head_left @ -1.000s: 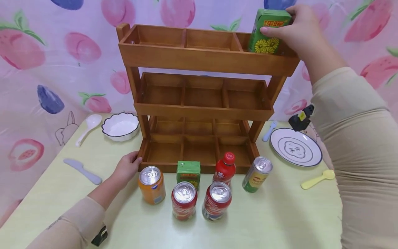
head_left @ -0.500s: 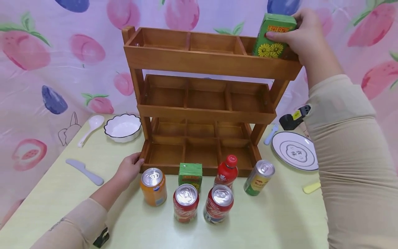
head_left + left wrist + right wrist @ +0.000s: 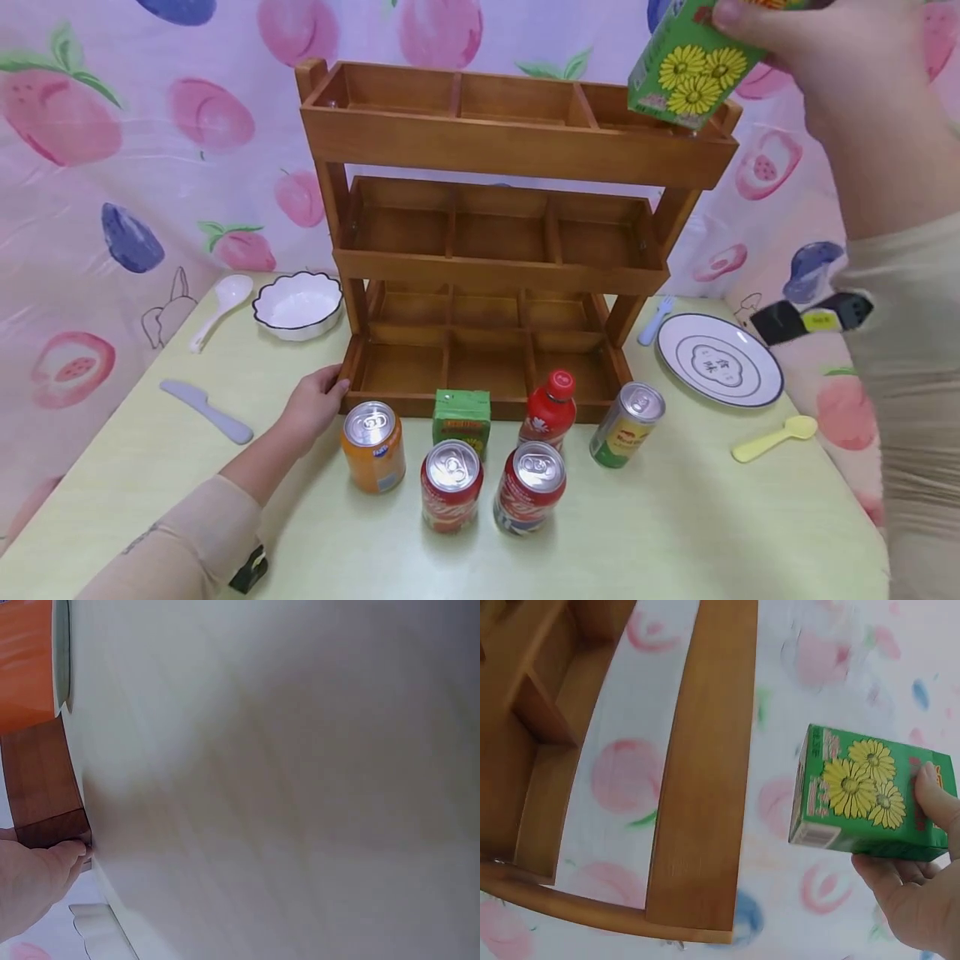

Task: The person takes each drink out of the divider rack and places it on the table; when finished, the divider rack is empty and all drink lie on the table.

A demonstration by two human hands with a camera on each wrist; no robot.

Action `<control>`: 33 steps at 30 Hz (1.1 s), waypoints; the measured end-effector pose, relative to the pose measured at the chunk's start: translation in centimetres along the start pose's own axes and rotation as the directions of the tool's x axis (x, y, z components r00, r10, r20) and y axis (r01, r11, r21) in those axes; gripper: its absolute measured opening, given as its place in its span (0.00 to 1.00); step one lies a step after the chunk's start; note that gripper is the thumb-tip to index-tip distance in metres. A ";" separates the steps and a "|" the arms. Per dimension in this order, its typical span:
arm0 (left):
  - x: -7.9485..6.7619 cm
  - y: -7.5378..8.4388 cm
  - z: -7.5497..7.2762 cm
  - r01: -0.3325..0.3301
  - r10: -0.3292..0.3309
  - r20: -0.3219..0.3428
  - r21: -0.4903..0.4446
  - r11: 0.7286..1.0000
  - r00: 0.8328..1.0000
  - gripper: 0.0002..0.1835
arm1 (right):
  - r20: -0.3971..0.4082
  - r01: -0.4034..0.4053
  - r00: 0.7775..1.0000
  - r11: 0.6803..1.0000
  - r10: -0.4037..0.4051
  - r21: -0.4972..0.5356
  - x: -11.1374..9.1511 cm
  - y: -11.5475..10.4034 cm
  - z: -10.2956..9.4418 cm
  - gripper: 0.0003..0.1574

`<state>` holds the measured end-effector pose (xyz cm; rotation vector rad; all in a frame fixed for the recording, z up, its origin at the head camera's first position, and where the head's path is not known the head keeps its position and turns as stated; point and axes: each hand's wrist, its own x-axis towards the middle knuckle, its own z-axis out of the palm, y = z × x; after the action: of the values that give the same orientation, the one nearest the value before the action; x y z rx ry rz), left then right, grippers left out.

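My right hand [image 3: 862, 79] holds a green drink carton [image 3: 693, 67] with yellow flowers, thumb on its front and fingers behind. The carton is tilted, its lower end above the right compartment of the top tier. In the right wrist view, the carton [image 3: 862, 791] appears apart from the shelf's top board [image 3: 705, 757]. My left hand [image 3: 309, 408] grips the lower left corner of the three-tier wooden shelf [image 3: 517, 154]; the left wrist view shows fingertips [image 3: 75, 847] round that corner. The visible compartments hold nothing.
Before the shelf stand an orange can [image 3: 372, 450], another green carton [image 3: 462, 421], a red bottle [image 3: 547, 412], two red cans [image 3: 452, 492] and a gold-green can [image 3: 627, 425]. A bowl [image 3: 297, 308], knife [image 3: 206, 411], plate [image 3: 720, 360] and yellow spoon [image 3: 774, 439] lie at the sides.
My right hand has lifted the green carton up and to the right out of the top right compartment, and the carton now leans. The left hand keeps its place on the shelf corner.
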<state>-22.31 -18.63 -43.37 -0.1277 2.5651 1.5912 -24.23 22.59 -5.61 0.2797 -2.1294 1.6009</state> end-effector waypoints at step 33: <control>0.3 -0.2 0.1 -0.022 0.021 0.016 0.007 1.000 1.000 0.24 | 0.367 -0.245 0.897 0.968 0.245 -0.047 -27.7 25.1 1.9 0.34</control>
<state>-22.57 -18.60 -43.63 -0.0868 2.5690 1.5834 -11.09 25.39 -40.53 0.3488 -2.5357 1.8058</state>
